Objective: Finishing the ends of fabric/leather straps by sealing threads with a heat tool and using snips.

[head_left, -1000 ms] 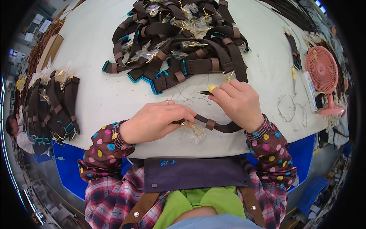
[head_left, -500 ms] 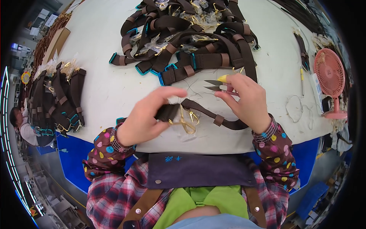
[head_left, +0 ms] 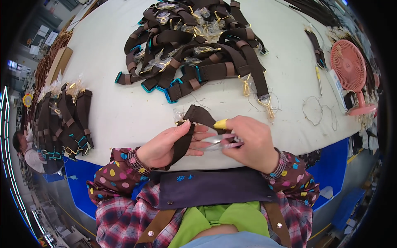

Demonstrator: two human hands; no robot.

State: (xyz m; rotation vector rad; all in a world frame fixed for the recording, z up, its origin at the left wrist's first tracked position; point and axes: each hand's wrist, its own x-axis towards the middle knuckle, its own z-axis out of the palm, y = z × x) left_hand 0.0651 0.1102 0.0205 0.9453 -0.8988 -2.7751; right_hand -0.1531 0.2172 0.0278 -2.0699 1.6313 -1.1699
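Note:
My left hand [head_left: 167, 142] grips a dark brown webbing strap [head_left: 181, 144] between thumb and fingers, close to the table's front edge. More of the strap [head_left: 197, 113] bends up behind the fingers. In my right hand [head_left: 254, 142] are thread snips [head_left: 217, 140], their blades beside the strap and the left fingertips. A yellow finger cover [head_left: 220, 124] sits on one right fingertip. Light glare and motion hide whether the blades touch the strap.
Brown straps with blue buckles and plastic-wrapped gold hooks lie in a pile [head_left: 215, 70] at the back. Another strap bundle [head_left: 62, 120] lies at the left. At the right are a pink fan [head_left: 348, 66] and a yellow-handled tool [head_left: 319, 78]. Loose threads [head_left: 312, 111] lie nearby.
Both hands have moved nearer me and closer together. The snips have come down beside the strap. The strap has turned in my left hand, and its gold hook is no longer plainly seen.

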